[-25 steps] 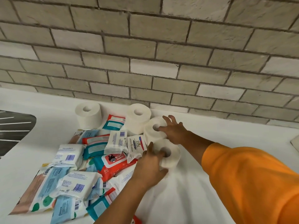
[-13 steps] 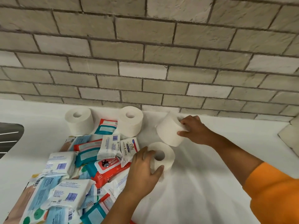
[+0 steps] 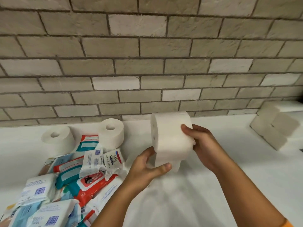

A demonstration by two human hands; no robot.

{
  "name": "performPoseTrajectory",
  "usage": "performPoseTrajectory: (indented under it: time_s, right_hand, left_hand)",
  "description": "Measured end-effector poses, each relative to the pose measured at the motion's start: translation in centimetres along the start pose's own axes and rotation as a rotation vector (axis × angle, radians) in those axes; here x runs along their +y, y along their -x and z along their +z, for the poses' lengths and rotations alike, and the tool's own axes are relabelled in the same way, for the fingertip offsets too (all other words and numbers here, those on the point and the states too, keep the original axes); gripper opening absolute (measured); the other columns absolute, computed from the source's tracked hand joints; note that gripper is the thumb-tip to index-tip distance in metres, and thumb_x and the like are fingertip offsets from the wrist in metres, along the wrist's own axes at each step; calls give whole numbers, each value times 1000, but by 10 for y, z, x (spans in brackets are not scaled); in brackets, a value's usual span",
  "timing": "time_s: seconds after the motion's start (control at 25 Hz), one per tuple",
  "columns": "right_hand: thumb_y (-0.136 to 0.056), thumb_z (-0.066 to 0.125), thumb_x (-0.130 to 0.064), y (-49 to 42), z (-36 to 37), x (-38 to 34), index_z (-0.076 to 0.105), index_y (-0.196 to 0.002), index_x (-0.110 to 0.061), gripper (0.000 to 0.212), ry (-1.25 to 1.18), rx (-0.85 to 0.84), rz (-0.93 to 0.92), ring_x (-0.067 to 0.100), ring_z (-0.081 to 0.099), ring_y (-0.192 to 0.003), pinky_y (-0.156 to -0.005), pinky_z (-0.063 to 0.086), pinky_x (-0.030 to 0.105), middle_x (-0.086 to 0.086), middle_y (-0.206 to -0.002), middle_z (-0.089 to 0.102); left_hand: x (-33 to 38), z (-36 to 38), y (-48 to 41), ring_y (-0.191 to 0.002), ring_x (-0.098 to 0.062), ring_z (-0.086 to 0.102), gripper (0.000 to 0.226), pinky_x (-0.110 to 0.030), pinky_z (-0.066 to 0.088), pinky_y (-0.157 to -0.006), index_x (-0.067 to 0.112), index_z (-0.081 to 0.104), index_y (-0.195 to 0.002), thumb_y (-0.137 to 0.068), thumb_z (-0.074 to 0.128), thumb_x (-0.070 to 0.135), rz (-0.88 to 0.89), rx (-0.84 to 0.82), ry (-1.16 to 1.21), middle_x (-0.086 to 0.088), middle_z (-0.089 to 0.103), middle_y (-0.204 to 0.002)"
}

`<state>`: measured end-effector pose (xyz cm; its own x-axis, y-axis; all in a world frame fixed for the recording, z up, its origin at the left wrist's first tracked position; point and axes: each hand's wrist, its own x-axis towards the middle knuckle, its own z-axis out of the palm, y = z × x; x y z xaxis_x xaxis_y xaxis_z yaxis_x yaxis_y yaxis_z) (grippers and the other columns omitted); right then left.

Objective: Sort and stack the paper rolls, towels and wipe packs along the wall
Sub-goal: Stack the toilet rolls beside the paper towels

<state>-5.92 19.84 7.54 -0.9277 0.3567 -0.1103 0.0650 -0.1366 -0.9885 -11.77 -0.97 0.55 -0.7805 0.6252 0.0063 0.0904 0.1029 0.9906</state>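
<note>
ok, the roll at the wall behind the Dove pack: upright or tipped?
Upright. The roll stands on its flat end, core hole facing up, just behind the Dove pack.

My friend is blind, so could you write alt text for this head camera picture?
The left hand and right hand hold two white paper rolls together over a white counter. Wipe packs lie heaped at left, two more rolls stand by the brick wall, folded towels at right.

White counter; rolls, wipe packs, towels
</note>
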Motion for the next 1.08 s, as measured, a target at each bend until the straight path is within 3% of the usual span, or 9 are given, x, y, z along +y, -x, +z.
performPoseTrajectory:
  time_s: [0.08,0.24,0.44,0.56,0.64,0.72,0.88,1.0,1.08]
  right_hand:
    - [-88,73,-40,13,1,2,70,-121,-6,48,-42,10,16,32,68,-117,-102,46,48,13,-120,75]
    - [-91,67,-45,35,0,0,74,-118,-14,42,-90,71,125,27,68,-115,-98,49,47,7,-118,76]
    - [-84,73,-45,49,-12,-1,74,-102,-26,26,-204,183,273,19,65,-104,-88,44,43,-5,-89,77]
    - [-82,73,-45,54,-21,-2,72,-99,-30,23,-274,234,321,18,63,-103,-87,42,44,-5,-91,74]
    - [-82,72,-45,55,-28,-3,70,-97,-30,21,-292,267,337,18,61,-97,-83,39,41,-5,-86,71]
    - [-81,72,-43,54,-37,-4,68,-90,-29,17,-301,283,376,18,57,-91,-81,35,40,-7,-71,68]
    - [-75,77,-42,53,-55,-4,65,-86,-22,26,-398,275,516,21,54,-87,-84,34,43,-2,-64,61]
    - [-85,67,-45,53,-70,-5,63,-86,-23,23,-413,189,540,19,54,-79,-77,33,40,-2,-64,62]
    - [-93,54,-48,52,-81,-4,65,-98,-23,28,-268,171,473,21,56,-76,-73,34,38,1,-70,71]
  left_hand:
    - [5,11,1,-106,1,68,47,-8,49,-81,21,72,-115,-72,90,28,12,60,8,13,76,-111]
    - [-1,23,-2,-87,-16,77,16,-32,62,-73,15,82,-90,-77,87,22,-25,154,-73,6,80,-87]
    - [-7,27,-9,-79,-16,75,30,-46,59,-76,18,81,-80,-76,81,49,46,233,-276,6,78,-78]
    - [2,32,-12,-85,0,70,33,-35,59,-82,25,78,-89,-68,87,49,68,263,-318,15,76,-85]
    - [9,32,-13,-97,4,64,59,-23,55,-85,34,67,-109,-58,92,52,117,294,-341,19,71,-101]
    - [15,32,-16,-116,6,56,76,-18,48,-96,44,55,-126,-59,92,51,205,209,-380,24,60,-126]
    - [25,38,-26,-143,2,35,64,-41,40,-114,46,60,-127,-68,85,54,249,-91,-362,28,34,-154]
    - [29,49,-32,-140,-7,44,59,-47,41,-114,33,68,-123,-69,86,50,216,-119,-182,20,42,-153]
    - [32,60,-34,-129,-15,58,57,-46,48,-107,27,69,-122,-70,85,45,160,-79,-9,9,58,-142]
